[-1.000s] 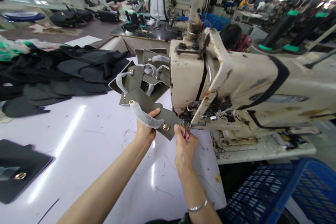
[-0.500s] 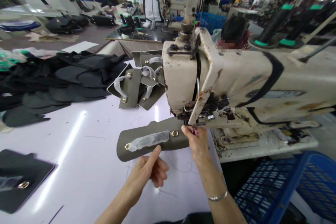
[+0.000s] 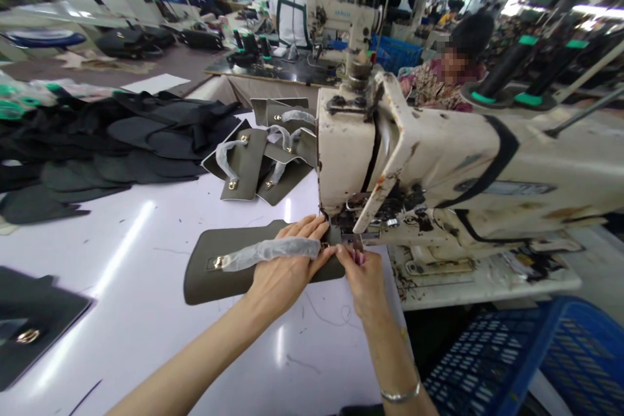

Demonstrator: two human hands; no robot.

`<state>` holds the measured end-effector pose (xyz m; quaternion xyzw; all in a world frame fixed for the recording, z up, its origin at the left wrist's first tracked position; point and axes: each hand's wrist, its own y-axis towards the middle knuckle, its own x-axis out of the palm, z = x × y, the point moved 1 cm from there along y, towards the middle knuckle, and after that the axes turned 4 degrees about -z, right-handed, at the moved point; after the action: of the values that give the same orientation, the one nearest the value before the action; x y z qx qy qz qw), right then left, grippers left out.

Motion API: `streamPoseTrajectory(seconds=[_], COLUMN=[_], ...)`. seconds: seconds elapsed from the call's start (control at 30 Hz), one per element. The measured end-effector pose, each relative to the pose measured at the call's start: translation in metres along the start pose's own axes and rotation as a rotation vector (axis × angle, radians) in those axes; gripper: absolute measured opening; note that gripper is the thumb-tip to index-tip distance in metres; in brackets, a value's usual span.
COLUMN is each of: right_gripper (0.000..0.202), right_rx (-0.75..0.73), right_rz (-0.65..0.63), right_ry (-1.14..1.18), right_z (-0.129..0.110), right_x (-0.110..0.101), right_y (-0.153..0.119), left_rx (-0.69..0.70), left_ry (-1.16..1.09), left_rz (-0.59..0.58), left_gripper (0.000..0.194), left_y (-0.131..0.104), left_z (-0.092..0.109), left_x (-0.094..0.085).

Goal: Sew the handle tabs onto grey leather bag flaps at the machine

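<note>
A dark olive bag panel [image 3: 209,276] lies flat on the white table, its right end by the sewing machine's presser foot. A carry handle [image 3: 266,252], wrapped in clear film and fixed with gold hardware, runs along it. My left hand [image 3: 283,279] presses flat on the panel with fingers stretched out; the handle crosses over its back. My right hand [image 3: 363,279] is closed at the panel's right edge, thumb against the panel. In its curled fingers shows a small pink-handled tool [image 3: 359,257], mostly hidden. The sewing machine [image 3: 346,149] hides the panel's far right end.
Several similar panels with handles [image 3: 248,162] lie behind the work. Black cut pieces [image 3: 121,143] are heaped at the left, and another panel [image 3: 34,318] lies front left. A blue basket [image 3: 511,351] stands at the right below the table. Other people [image 3: 292,10] are farther back.
My left hand has moved up from beside the panel onto it, under the handle. The panel appears farther left as the view shifted. My right hand stays by the machine, still closed.
</note>
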<state>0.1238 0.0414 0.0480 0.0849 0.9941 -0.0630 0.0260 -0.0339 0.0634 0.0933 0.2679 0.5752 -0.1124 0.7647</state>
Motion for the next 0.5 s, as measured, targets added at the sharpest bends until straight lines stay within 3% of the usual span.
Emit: streamPoseTrajectory(seconds=[0.17,0.5], right_gripper=[0.042,0.024], right_rx=[0.015,-0.047], right_rz=[0.019,0.068], right_ry=[0.127,0.156], right_z=[0.005,0.0], right_x=[0.005,0.014], right_y=[0.006,0.019], left_rx=[0.023,-0.022], left_ry=[0.024,-0.042], left_rz=[-0.011,-0.018], left_gripper=[0.039,0.036], left_y=[0.006,0.018], left_z=[-0.002,-0.015], left_x=[-0.006,-0.005])
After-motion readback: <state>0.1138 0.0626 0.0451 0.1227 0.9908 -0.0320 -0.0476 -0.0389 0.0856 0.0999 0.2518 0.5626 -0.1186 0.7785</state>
